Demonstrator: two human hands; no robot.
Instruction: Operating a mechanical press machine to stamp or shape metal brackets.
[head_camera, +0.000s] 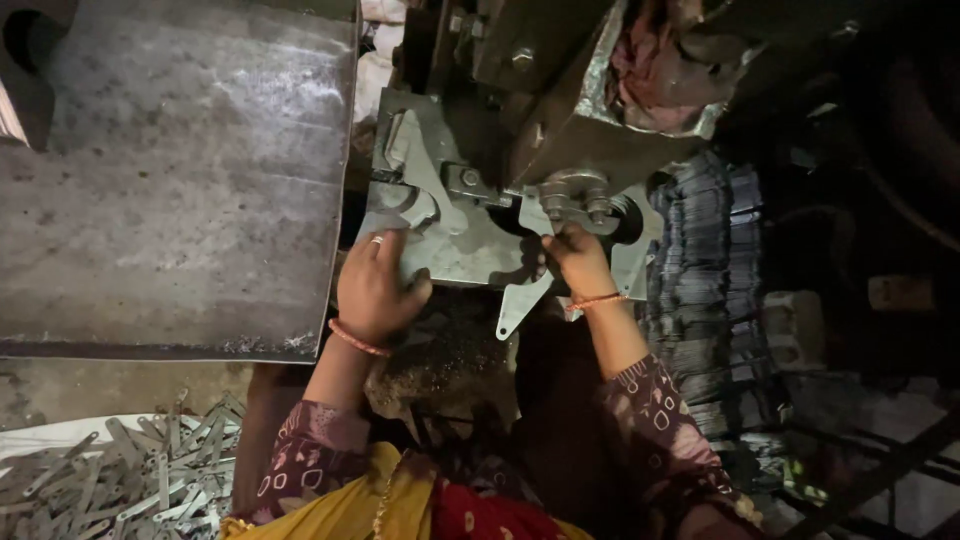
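Left hand (375, 290) lies spread flat on the grey metal plate (470, 250) under the press (560, 110); right hand (578, 262) pinches its far edge. Loose metal strips (120, 480) are piled at the lower left, near the counter (180, 180) edge.

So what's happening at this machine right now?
A person is working at a metal press, seen from above. Their left hand lies flat on a grey sheet-metal piece resting on the machine's bed, while the right hand holds the same piece just below the bolted tool head. A heap of cut metal strips lies at lower left, and stacked blanks stand to the right.
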